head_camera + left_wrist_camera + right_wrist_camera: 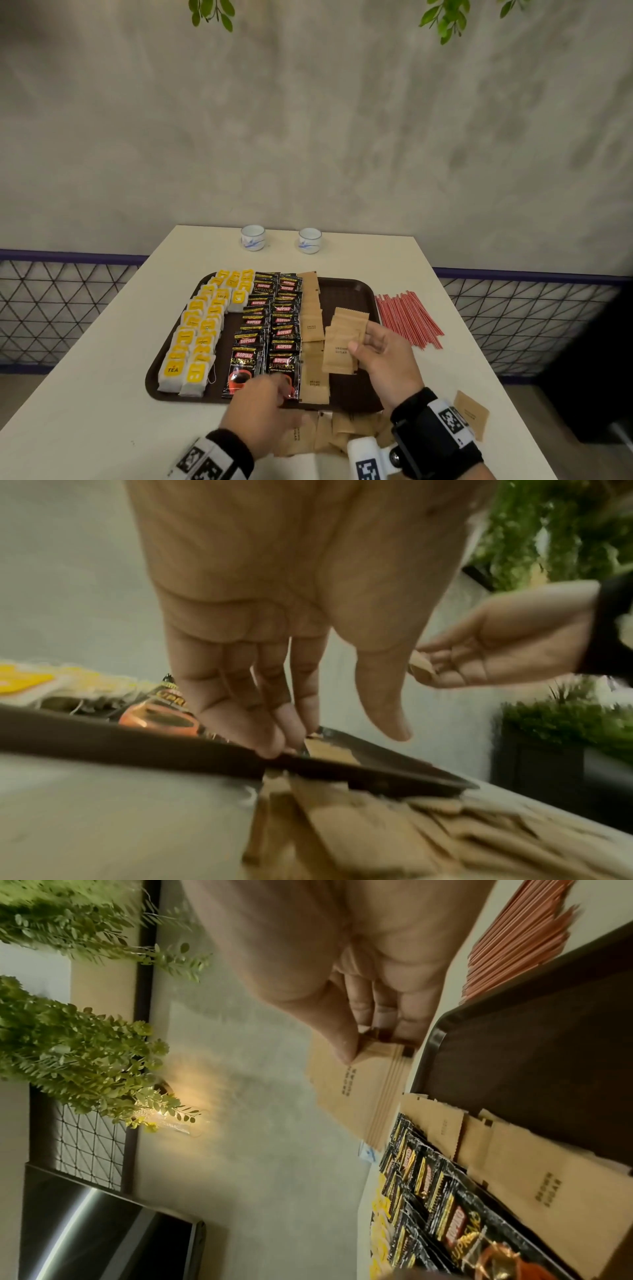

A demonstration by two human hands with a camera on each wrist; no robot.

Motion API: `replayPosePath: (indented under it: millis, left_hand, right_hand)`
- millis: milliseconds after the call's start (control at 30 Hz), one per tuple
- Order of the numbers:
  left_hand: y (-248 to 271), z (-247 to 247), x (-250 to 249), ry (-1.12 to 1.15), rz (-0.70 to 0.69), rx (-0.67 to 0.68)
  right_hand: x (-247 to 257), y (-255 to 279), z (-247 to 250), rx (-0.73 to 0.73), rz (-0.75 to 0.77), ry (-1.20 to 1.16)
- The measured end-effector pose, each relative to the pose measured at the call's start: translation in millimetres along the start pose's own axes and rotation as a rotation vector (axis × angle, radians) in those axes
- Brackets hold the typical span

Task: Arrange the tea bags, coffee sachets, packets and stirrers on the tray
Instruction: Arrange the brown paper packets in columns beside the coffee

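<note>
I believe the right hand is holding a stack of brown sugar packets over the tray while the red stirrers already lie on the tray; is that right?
Not quite: the red stirrers lie on the table beside the tray, as the head view shows. The right hand does hold brown sugar packets.

Setting: café or hospitality refreshment corner, likely. Evidence: white worktop (113, 342) against a grey plaster wall (308, 120); brown serving tray (346, 291) stocked in rows with tea bags (198, 329), coffee sachets (270, 322) and brown sugar packets (311, 308); red stirrers (407, 318) beside it; two small porcelain cups (252, 237) (blue-patterned); hanging greenery (445, 17); wire-mesh railing (61, 308).
</note>
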State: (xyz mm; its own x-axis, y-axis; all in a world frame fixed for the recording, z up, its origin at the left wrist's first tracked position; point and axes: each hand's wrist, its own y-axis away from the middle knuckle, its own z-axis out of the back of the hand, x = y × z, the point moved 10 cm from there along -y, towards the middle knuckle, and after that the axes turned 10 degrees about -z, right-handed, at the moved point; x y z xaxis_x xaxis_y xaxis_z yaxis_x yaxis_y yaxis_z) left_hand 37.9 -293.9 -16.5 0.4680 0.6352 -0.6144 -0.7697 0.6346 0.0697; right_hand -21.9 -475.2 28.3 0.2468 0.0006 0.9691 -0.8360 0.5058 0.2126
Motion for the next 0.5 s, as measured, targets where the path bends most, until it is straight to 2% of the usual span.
replayPosePath:
  millis: [133, 300, 500]
  left_hand:
    - [7.0, -13.5, 2.4, -0.183, 0.062, 0.029]
    - [8.9, -14.9, 0.6, -0.305, 0.117, 0.041]
    - [12.6, -21.8, 14.3, -0.183, 0.194, 0.075]
  right_hand:
    - [3.1, 1.1, -0.1, -0.007, 0.0, -0.009]
    - [2.5, 6.8, -3.2, 0.012, -0.002, 0.007]
    - [-3.6, 9.4, -1.7, 0.009, -0.022, 0.037]
